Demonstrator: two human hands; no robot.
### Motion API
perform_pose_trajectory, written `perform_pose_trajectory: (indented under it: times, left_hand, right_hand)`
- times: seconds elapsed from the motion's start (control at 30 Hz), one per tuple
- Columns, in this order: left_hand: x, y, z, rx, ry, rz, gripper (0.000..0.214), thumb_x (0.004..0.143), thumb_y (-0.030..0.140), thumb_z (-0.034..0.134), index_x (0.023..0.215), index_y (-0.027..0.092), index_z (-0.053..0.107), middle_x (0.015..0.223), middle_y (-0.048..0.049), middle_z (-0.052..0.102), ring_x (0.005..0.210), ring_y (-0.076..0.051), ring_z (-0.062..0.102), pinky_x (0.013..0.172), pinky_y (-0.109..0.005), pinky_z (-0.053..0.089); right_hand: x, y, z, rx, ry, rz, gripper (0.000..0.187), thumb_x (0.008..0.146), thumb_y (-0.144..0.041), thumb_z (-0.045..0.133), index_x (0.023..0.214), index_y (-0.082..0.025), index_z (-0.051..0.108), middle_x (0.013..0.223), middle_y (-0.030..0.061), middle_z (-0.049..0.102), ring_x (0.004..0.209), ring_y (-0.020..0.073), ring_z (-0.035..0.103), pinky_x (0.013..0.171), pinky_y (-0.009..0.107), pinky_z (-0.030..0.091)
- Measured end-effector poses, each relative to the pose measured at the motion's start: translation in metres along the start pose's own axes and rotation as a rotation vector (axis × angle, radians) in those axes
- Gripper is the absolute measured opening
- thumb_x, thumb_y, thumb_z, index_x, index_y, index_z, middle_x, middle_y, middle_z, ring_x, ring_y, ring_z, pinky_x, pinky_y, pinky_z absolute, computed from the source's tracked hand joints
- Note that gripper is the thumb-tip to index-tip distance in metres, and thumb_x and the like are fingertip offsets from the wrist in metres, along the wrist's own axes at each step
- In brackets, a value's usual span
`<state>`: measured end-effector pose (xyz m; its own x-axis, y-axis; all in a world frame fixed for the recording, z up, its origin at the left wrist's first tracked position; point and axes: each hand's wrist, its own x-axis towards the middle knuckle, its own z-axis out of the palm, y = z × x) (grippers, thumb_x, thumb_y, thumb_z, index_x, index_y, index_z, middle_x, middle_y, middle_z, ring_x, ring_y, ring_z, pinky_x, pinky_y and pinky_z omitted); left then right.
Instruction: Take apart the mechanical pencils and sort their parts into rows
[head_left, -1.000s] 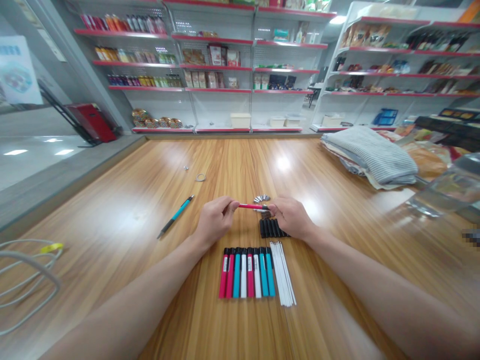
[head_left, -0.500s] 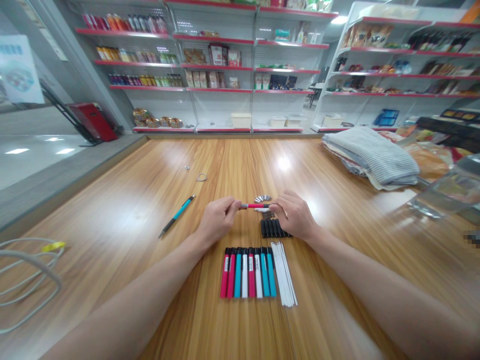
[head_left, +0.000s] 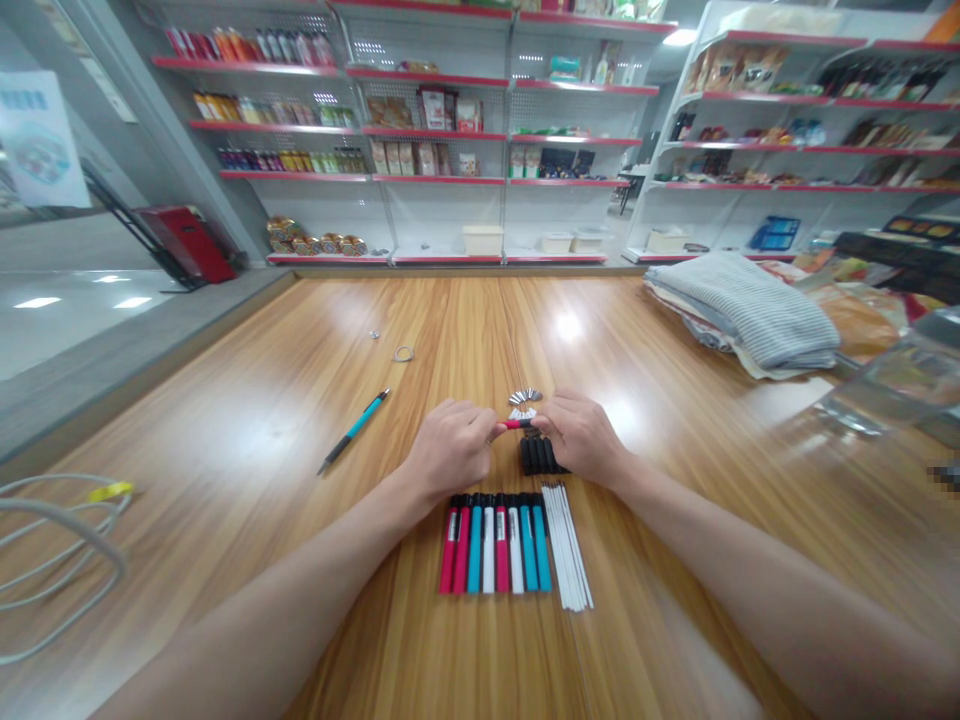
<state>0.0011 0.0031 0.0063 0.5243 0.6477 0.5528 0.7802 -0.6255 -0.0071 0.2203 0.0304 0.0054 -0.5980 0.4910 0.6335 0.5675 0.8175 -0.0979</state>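
Between my two hands, a red pen [head_left: 514,425] with a black grip is held level above the table. My left hand [head_left: 455,447] is closed round its red barrel, covering most of it. The fingers of my right hand [head_left: 580,436] pinch the black end. Below lie black rubber grips [head_left: 538,456] in a row, partly behind my right hand. Nearer me are red, blue and white pen barrels [head_left: 502,550] side by side, with white ink refills [head_left: 568,550] to their right. Small silver tips [head_left: 527,396] sit just beyond my hands.
A blue pen with black ends [head_left: 354,432] lies to the left, a thin ring [head_left: 403,354] farther back. A pale cable [head_left: 56,540] coils at the left edge. Folded cloth [head_left: 757,315] and a clear container [head_left: 892,375] are at the right. Shelves stand behind the table.
My left hand has moved right along the pen, so less of the red barrel shows. Both hands have come closer together, and the pen sits slightly lower.
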Motion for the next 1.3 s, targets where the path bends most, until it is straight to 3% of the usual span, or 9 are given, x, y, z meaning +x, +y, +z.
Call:
perform_pose_trajectory:
  times: [0.17, 0.33, 0.47, 0.6, 0.8, 0.9, 1.03, 1.3]
  left_hand:
    - [-0.003, 0.0, 0.006, -0.154, -0.07, -0.122, 0.032, 0.095, 0.025, 0.038, 0.068, 0.016, 0.053, 0.058, -0.0016, 0.055, 0.055, -0.013, 0.047, 0.057, -0.028, 0.031]
    - [0.001, -0.005, 0.002, -0.081, 0.048, -0.068, 0.022, 0.094, 0.027, 0.044, 0.084, 0.016, 0.06, 0.077, -0.005, 0.061, 0.076, -0.017, 0.053, 0.073, -0.032, 0.037]
    - [0.002, -0.002, 0.001, -0.135, 0.031, 0.053, 0.018, 0.094, 0.026, 0.045, 0.094, 0.016, 0.059, 0.085, -0.0054, 0.06, 0.082, -0.017, 0.054, 0.076, -0.031, 0.041]
    - [0.0, 0.0, 0.006, -0.184, 0.041, 0.068, 0.017, 0.095, 0.023, 0.042, 0.095, 0.015, 0.058, 0.085, -0.0062, 0.059, 0.082, -0.016, 0.054, 0.075, -0.029, 0.044]
    - [-0.004, -0.004, 0.011, -0.248, 0.028, 0.02, 0.019, 0.095, 0.022, 0.039, 0.1, 0.016, 0.057, 0.084, -0.0061, 0.059, 0.078, -0.015, 0.055, 0.071, -0.027, 0.046]
    - [-0.004, -0.004, 0.01, -0.253, 0.03, -0.003, 0.021, 0.094, 0.027, 0.043, 0.108, 0.017, 0.056, 0.086, -0.0056, 0.06, 0.08, -0.015, 0.056, 0.072, -0.027, 0.046]
    - [-0.004, -0.003, 0.006, -0.205, 0.005, -0.001, 0.021, 0.094, 0.031, 0.044, 0.103, 0.02, 0.059, 0.081, -0.0037, 0.058, 0.075, -0.014, 0.055, 0.07, -0.025, 0.045]
    - [-0.004, -0.004, 0.005, -0.197, -0.004, 0.035, 0.023, 0.096, 0.03, 0.04, 0.092, 0.016, 0.058, 0.075, -0.0028, 0.058, 0.066, -0.011, 0.052, 0.062, -0.023, 0.041]
  right_hand:
    - [0.002, -0.002, -0.004, -0.062, 0.019, -0.03, 0.021, 0.093, -0.024, 0.045, 0.078, -0.016, 0.058, 0.076, 0.0064, 0.059, 0.07, 0.0173, 0.046, 0.066, 0.032, 0.038]
    - [0.0, -0.002, -0.004, 0.054, 0.056, 0.029, 0.016, 0.09, -0.029, 0.052, 0.096, -0.017, 0.062, 0.085, 0.0075, 0.064, 0.078, 0.0191, 0.052, 0.071, 0.034, 0.043]
    - [-0.003, -0.001, 0.001, 0.096, 0.073, 0.052, 0.018, 0.09, -0.032, 0.053, 0.085, -0.017, 0.062, 0.079, 0.0059, 0.065, 0.071, 0.0172, 0.051, 0.068, 0.032, 0.042]
    - [-0.003, -0.002, 0.002, 0.07, 0.042, 0.076, 0.027, 0.09, -0.034, 0.052, 0.069, -0.018, 0.057, 0.062, 0.0031, 0.057, 0.064, 0.0158, 0.047, 0.063, 0.03, 0.038]
    - [-0.001, -0.004, -0.001, 0.138, 0.052, 0.109, 0.017, 0.088, -0.033, 0.055, 0.092, -0.017, 0.059, 0.083, 0.007, 0.062, 0.078, 0.0183, 0.053, 0.07, 0.031, 0.041]
    - [-0.003, -0.003, -0.001, 0.128, 0.019, 0.117, 0.019, 0.09, -0.034, 0.052, 0.083, -0.017, 0.059, 0.075, 0.0055, 0.059, 0.074, 0.0173, 0.052, 0.068, 0.031, 0.04]
    - [-0.004, -0.002, -0.001, 0.156, -0.014, 0.093, 0.029, 0.095, -0.027, 0.042, 0.071, -0.017, 0.054, 0.068, 0.0036, 0.057, 0.068, 0.0147, 0.048, 0.065, 0.029, 0.037]
    - [-0.002, -0.003, -0.002, 0.151, 0.031, 0.063, 0.026, 0.094, -0.023, 0.042, 0.069, -0.018, 0.049, 0.065, 0.003, 0.051, 0.066, 0.0149, 0.043, 0.063, 0.03, 0.034]
